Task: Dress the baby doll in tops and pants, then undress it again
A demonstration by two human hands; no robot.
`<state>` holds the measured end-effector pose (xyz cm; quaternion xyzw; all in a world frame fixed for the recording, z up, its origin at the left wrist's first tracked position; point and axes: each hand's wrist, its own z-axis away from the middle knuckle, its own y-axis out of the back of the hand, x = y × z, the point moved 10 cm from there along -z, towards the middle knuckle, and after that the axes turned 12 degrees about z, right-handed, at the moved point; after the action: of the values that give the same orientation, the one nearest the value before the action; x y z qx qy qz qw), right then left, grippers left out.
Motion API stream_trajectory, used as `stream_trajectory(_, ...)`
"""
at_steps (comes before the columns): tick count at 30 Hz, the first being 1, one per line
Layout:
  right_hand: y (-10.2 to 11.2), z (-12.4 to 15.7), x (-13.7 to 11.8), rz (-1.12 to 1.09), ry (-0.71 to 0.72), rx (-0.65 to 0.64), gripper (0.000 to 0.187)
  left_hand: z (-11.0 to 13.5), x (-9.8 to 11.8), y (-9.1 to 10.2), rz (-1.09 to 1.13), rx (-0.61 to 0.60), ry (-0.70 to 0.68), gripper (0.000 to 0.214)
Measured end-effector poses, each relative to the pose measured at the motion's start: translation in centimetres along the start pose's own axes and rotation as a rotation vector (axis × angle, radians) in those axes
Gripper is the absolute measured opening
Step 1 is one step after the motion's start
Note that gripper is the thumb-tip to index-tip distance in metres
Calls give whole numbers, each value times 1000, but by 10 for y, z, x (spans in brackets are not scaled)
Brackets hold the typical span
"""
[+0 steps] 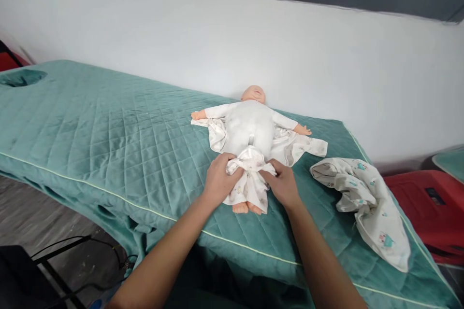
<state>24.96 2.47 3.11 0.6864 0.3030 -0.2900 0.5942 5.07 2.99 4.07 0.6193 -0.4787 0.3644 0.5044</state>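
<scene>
Left hand point(220, 179) and right hand point(285, 185) both pinching the printed garment point(251, 184), doll's feet point(240, 208) poking out the bottom.

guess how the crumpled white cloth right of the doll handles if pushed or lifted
The crumpled white cloth with teal prints would probably droop, given its soft folds. Thin-looking fabric suggests little weight. Pushed, it would likely bunch, not roll, lying slack on the quilted green cover.
</scene>
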Motion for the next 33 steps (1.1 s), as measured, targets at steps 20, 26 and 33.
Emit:
stream_trajectory(20, -12, 63, -17, 49, 125, -60, 64, 48, 47, -6, -411, -563, -234, 88)
stream_trajectory(26, 2, 68, -47, 78, 150, -181, 50, 57, 55, -9, -522, -496, -188, 62)
stream_trajectory(33, 29, 94, -63, 166, 119, -267, 31, 83, 82, 3, -543, -536, -58, 43)
